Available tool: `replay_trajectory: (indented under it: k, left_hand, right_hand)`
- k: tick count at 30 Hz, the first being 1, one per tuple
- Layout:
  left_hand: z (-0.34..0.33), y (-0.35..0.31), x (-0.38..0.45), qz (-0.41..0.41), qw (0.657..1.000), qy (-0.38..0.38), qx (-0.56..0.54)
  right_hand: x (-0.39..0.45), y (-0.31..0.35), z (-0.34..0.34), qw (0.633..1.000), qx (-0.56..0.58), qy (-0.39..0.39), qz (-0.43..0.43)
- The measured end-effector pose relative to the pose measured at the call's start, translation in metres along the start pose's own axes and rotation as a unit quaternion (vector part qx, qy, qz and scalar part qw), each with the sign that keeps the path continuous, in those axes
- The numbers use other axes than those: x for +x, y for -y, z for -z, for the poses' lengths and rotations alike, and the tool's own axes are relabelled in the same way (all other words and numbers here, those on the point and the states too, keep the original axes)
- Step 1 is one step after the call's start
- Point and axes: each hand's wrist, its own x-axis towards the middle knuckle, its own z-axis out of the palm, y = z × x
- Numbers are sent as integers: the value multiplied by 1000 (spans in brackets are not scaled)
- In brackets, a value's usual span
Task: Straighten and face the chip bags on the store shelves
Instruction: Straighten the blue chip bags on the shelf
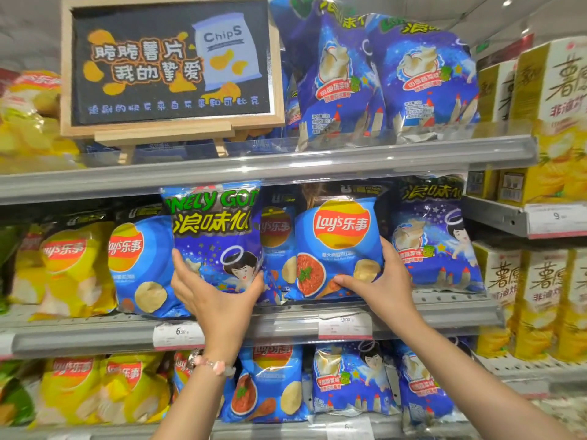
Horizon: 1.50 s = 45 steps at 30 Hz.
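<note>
While both bags stand upright, fronts toward me, on the middle shelf point(286, 336), I see the Lonely God bag point(216, 236) cupped from below by my left hand point(219, 300). My right hand point(381, 281) clasps the blue Lay's bag point(336, 246) at its lower right corner, just beside another Lonely God bag point(435, 236)

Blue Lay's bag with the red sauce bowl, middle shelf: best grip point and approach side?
Judging by its pose, take the blue Lay's bag with the red sauce bowl at its lower right corner, coming from the front and right. It stands upright facing out, and the purple-blue Lonely God bag crowds its left. The right hand already pinches there, thumb on the front.
</note>
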Motion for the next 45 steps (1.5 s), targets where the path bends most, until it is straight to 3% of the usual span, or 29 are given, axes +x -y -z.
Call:
replay_trajectory:
  k: [20, 26, 32, 40, 45]
  left_hand:
    - [12, -35, 24, 83, 987, 126, -53]
    - [8, -47, 30, 119, 966, 205, -103]
    - [9, -62, 28, 127, 958, 229, -117]
    - [26, -77, 21, 126, 945, 294, -66]
    - [60, -72, 14, 61, 967, 243, 42]
  right_hand:
    - [-4, 11, -6, 998, -40, -36, 19]
    - [-3, 13, -2, 998, -54, -35, 10]
    - [-5, 13, -1, 997, -62, -41, 15]
    - [-5, 7, 1, 997, -60, -50, 2]
    - [-6, 13, -10, 997, -55, -48, 11]
